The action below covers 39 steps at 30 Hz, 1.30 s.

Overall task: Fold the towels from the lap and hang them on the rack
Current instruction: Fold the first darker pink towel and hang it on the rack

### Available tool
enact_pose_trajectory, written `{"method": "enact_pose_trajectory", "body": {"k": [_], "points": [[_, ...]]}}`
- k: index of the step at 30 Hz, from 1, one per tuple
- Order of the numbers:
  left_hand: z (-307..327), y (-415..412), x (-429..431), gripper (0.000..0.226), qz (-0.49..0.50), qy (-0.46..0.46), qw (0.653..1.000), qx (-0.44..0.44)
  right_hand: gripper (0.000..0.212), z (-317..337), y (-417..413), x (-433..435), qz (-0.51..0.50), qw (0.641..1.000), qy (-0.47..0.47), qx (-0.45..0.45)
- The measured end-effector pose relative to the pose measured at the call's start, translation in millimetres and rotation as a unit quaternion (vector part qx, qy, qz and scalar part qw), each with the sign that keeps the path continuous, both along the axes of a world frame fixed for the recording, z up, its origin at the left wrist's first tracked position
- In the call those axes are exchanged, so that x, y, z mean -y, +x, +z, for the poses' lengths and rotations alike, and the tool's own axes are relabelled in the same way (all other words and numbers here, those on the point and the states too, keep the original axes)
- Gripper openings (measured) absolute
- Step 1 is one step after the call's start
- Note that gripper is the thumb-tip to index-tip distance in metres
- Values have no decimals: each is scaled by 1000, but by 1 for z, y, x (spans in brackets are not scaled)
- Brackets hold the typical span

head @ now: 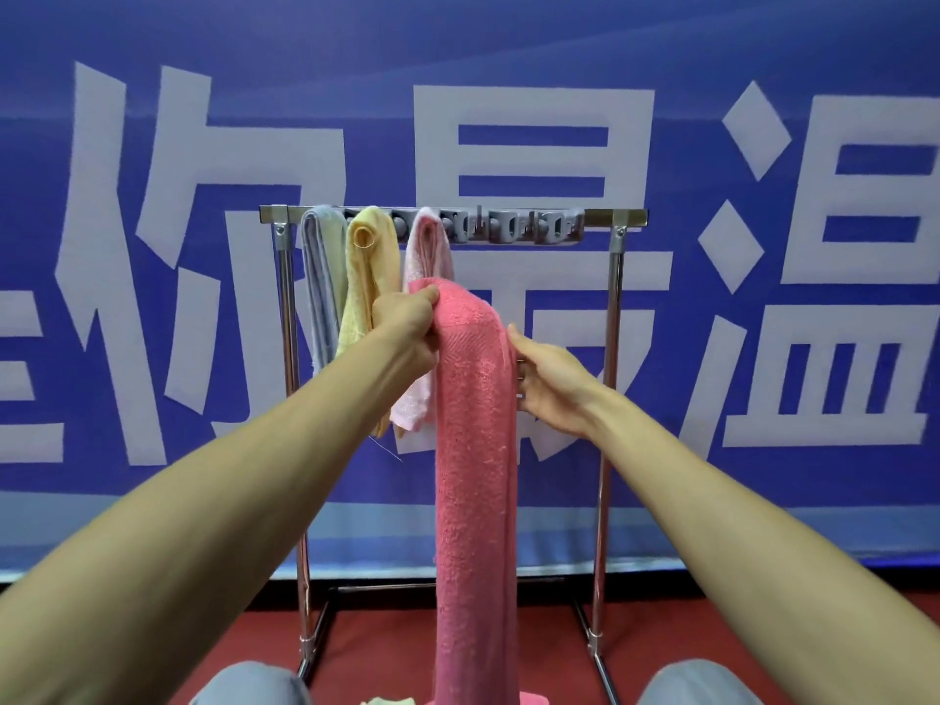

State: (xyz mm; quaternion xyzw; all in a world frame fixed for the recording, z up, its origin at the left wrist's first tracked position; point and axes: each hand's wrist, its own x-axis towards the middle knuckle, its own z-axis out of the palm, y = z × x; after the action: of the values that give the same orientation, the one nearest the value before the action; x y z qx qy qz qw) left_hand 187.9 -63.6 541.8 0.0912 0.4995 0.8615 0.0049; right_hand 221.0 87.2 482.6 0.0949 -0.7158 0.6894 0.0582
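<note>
Blue banner (508,43) fills the back of the view, and its huge white characters read 你, 最 and 温, with another cut off at the left edge; no brand or label shows on anything else. In front of it, on a red floor (386,638), stands the chrome rack (613,297), with a grey clip bar (519,227) fixed along its top rail. The coral towel (475,450), folded into a long narrow strip, hangs in mid-air before the rack, its top well below the rail and its lower end down between the knees. Three towels are already hung side by side at the left end of the bar: a grey towel (320,277), a yellow towel (369,267) and a pale pink towel (432,246). The clips to their right are free, so I judge the job a good way on, with the coral one folded but not yet hung. The left hand (407,323) grips its top fold, fingers curled round the cloth. The right hand (552,384) is at the strip's right edge, thumb against it; its fingers go behind the cloth, so I cannot tell whether they pinch it. At the bottom edge a pale scrap (389,700) peeps from the lap, possibly another towel left to fold.
</note>
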Motion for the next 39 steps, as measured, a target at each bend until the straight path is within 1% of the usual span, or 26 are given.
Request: {"method": "enact_pose_trajectory", "body": {"k": [1, 2, 4, 5, 7, 8, 10, 11, 12, 14, 16, 18, 20, 22, 24, 26, 28, 29, 31, 32, 35, 37, 39], "points": [[1, 0, 2, 28, -8, 23, 1000, 19, 39, -4, 0, -2, 10, 1000, -10, -3], [2, -1, 4, 28, -13, 44, 998, 35, 36, -8, -1, -4, 16, 1000, 2, -6], [2, -6, 8, 27, -15, 71, 996, 61, 26, -18, -1, -6, 10, 997, 69, -14], [2, -11, 10, 27, -9, 82, 994, 71, 19, -23, -2, -5, -6, 994, 103, -28], [0, -20, 14, 28, 14, 102, 991, 86, 9, -34, -5, -2, -81, 982, 152, -75], [-1, -22, 15, 29, 26, 110, 989, 91, 8, -40, -8, 1, -132, 968, 186, -106], [-6, -32, 16, 31, 62, 109, 987, 99, 13, -50, -10, 8, -216, 923, 281, -149], [-11, -40, 16, 32, 76, 111, 985, 109, 16, -54, -9, 13, -236, 907, 312, -158], [-16, -45, 16, 32, 82, 118, 981, 127, 18, -58, -8, 17, -242, 901, 324, -159], [-24, -49, 18, 34, 80, 121, 979, 141, 20, -62, -7, 24, -235, 908, 312, -153], [-28, -44, 22, 36, 92, 124, 979, 130, 20, -62, -9, 26, -220, 925, 276, -140], [-36, -37, 26, 31, 105, 140, 977, 121, 20, -59, -14, 27, -217, 938, 236, -132], [-51, -38, 29, 24, 84, 140, 980, 117, 21, -52, -20, 28, -242, 937, 215, -134], [-71, -44, 33, 21, 24, 82, 990, 112, 21, -40, -23, 31, -281, 926, 205, -148], [-97, -49, 33, 35, -44, 6, 992, 114, 18, -28, -28, 34, -317, 916, 181, -167], [-125, -50, 32, 37, -108, -28, 986, 122, 16, -22, -33, 38, -336, 912, 164, -170], [-147, -45, 29, 35, -141, -54, 982, 117, 18, -23, -37, 42, -338, 918, 140, -155], [-155, -44, 28, 39, -147, -77, 981, 97, 19, -24, -39, 43, -340, 920, 127, -146], [-165, -36, 25, 56, -140, -132, 980, 57, 17, -25, -38, 40, -354, 921, 102, -127], [-167, -31, 24, 56, -132, -155, 978, 39, 15, -25, -38, 38, -366, 919, 87, -116], [-167, -18, 23, 37, -114, -226, 967, -19, 13, -26, -36, 28, -397, 912, 53, -91], [-165, -11, 20, 27, -108, -271, 955, -61, 14, -25, -34, 18, -408, 907, 66, -87], [-161, -7, 14, 22, -94, -282, 951, -89, 12, -24, -30, 10, -411, 905, 68, -84]]}}
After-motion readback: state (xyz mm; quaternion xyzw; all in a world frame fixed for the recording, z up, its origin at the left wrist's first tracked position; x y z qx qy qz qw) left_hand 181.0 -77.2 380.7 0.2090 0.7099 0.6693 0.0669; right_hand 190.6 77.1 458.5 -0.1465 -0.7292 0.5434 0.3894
